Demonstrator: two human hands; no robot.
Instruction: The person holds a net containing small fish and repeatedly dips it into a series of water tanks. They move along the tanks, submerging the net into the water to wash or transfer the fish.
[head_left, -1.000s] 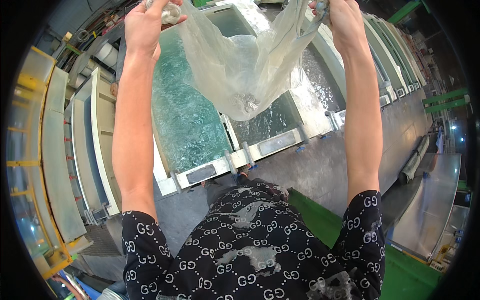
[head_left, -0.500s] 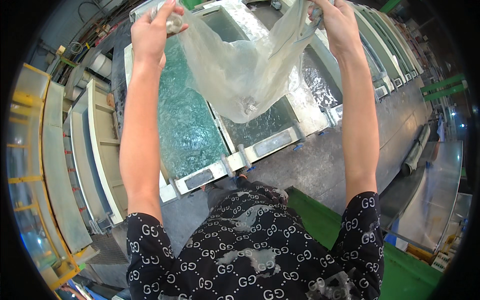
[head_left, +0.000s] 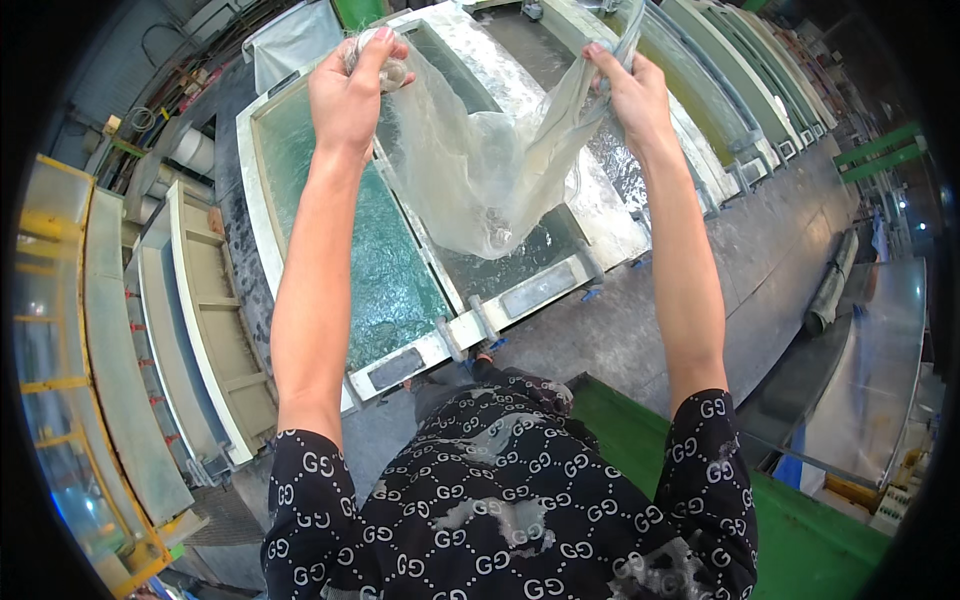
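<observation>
Left hand [head_left: 350, 90] and right hand [head_left: 630, 95], raised and held well apart, each fist closed on a bunched upper edge of a translucent plastic bag [head_left: 480, 170]. The bag hangs slack between them, its lowest fold above a white-framed tray of green-tinted water [head_left: 380, 270]. A second tray [head_left: 560, 240] lies just beside it; beyond, grey floor [head_left: 640, 330] and a green ledge [head_left: 800, 530].

Single head-worn fisheye view, looking steeply down from above, close over raised forearms, floor far below
</observation>
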